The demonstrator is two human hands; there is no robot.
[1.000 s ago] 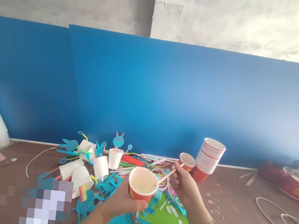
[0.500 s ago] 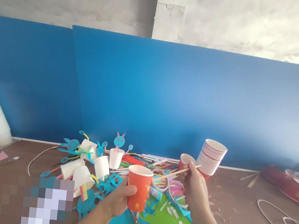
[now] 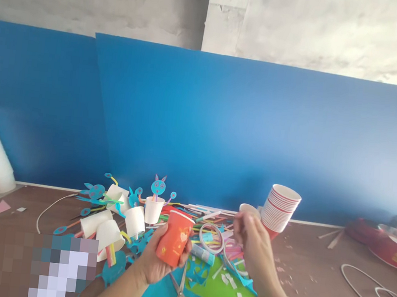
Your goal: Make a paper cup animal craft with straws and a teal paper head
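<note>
Blue partition (image 3: 221, 132) backs the table (image 3: 317, 262). Above the scissors (image 3: 179, 295), your left hand (image 3: 156, 262) clasps the red cup (image 3: 174, 241), newly tilted, so its print faces you; whether your right hand (image 3: 255, 239) pinches anything is unclear.

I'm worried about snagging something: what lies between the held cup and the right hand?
Between the held cup and the right hand, the head view shows a blue tube, a white ring and loose straws.
</note>
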